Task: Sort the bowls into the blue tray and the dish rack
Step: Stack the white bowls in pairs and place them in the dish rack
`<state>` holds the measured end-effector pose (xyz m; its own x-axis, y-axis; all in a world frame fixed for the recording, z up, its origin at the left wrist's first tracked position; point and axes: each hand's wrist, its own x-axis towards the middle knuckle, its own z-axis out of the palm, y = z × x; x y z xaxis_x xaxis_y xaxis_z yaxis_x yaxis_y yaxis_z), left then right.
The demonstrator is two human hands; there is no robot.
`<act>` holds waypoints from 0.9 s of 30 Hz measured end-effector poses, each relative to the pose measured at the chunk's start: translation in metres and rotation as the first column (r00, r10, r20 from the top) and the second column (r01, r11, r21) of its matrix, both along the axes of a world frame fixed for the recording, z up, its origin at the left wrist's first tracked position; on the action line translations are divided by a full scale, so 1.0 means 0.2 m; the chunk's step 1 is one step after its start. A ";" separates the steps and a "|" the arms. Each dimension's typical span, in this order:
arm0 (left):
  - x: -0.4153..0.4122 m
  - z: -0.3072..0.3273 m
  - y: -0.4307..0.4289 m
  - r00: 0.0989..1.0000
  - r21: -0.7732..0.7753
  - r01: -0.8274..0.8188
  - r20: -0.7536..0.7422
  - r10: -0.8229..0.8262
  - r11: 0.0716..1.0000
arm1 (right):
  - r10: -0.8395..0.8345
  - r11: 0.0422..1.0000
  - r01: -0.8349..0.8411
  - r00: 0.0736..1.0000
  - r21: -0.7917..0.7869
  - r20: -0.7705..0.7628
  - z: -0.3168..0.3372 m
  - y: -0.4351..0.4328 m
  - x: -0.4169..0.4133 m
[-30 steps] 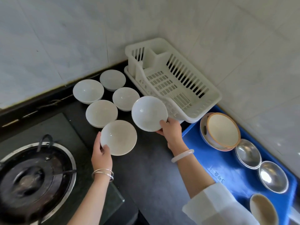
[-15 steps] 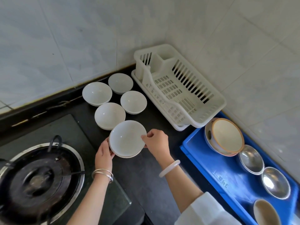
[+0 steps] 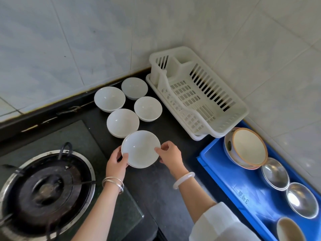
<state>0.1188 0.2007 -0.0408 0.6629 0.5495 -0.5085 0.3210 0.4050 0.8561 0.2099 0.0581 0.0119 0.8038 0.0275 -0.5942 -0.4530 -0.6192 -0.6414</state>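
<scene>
**Grip.** The left hand (image 3: 116,162) has its thumb hooked over the 9 o'clock edge of a nested pair of round white ceramic bowls (image 3: 140,148), with its fingers hidden beneath. The right hand (image 3: 171,154) pinches the 3 o'clock edge with curled fingertips (image 3: 158,150). Both hands hold the pair.

**Change.** One second ago each hand held a separate white bowl. The right-hand bowl now sits inside the left-hand one, and a second rim shows along the lower edge.

**Position.** The pair is low over the black stone counter (image 3: 156,192). Contact with the counter cannot be confirmed.

**Surroundings, taken from the pair.**
- Four loose white ceramic bowls (image 3: 122,122) stand clustered at 11 to 12 o'clock, and the nearest is just beside the pair.
- The slatted white plastic dish rack (image 3: 187,94) lies at 2 o'clock and holds nothing.
- The blue rectangular plastic tray (image 3: 224,173) lies at 4 o'clock.
- The tray carries an orange-rimmed patterned bowl (image 3: 248,148), two polished steel bowls (image 3: 275,173) and a cream bowl (image 3: 290,230) cut off by the frame.
- A black gas burner (image 3: 46,186) sits at 8 o'clock.

**Assessment.** The white bowls appear to be getting stacked before transfer, probably to the rack. None has been racked yet. The rim-only hold risks slippage between the glazed surfaces.
</scene>
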 end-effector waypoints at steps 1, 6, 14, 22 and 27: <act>0.00 0.00 0.00 1.000 -0.018 0.002 -0.005 -0.002 1.000 | -0.031 0.997 0.036 0.996 0.063 -0.081 0.00 0.00 0.00; 0.00 0.03 0.01 0.998 -0.122 -0.014 -0.061 0.006 0.992 | -0.012 0.911 0.159 0.933 0.381 -0.360 -0.01 -0.01 0.00; 0.09 0.20 -0.01 0.999 -0.033 0.017 0.031 -0.016 0.999 | -0.032 0.884 0.129 0.976 0.449 -0.217 0.09 -0.08 0.08; 0.68 0.54 -0.10 0.980 -0.012 0.121 0.159 -0.117 0.993 | -0.175 0.843 0.143 0.984 0.519 0.013 0.44 -0.23 0.51; 1.13 0.63 -0.22 0.954 0.042 0.234 0.181 -0.238 0.971 | -0.305 0.848 0.221 0.947 0.481 0.103 0.52 -0.32 0.86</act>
<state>0.3445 0.1567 0.0857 0.8558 0.3746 -0.3568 0.2422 0.3194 0.9161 0.3812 -0.0051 0.1150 0.9060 0.0359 -0.4217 -0.4159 -0.1096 -0.9028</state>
